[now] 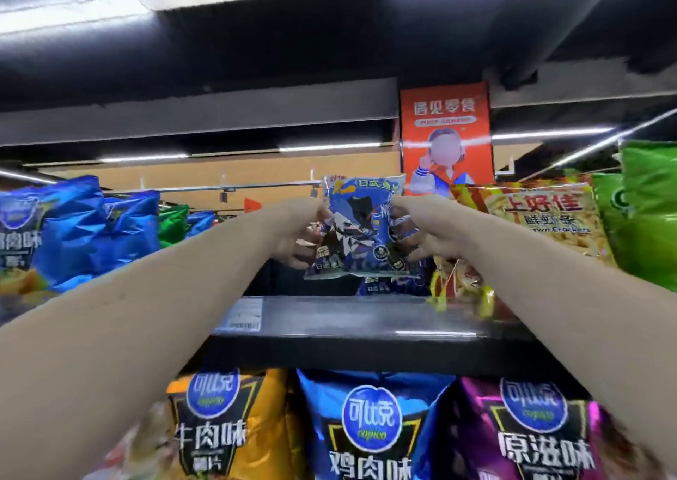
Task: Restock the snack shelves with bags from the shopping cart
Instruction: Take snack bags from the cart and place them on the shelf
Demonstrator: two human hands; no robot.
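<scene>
A blue snack bag with dark printed artwork is held upright above the top shelf. My left hand grips its left edge and my right hand grips its right edge. Both arms reach up and forward. The bag hangs over a gap in the shelf row, where another bag of the same kind stands just behind and below it. The shopping cart is out of view.
Blue bags fill the top shelf at left; a yellow prawn-cracker bag and green bags stand at right. Below hang yellow, blue and purple chip bags. An orange poster hangs behind.
</scene>
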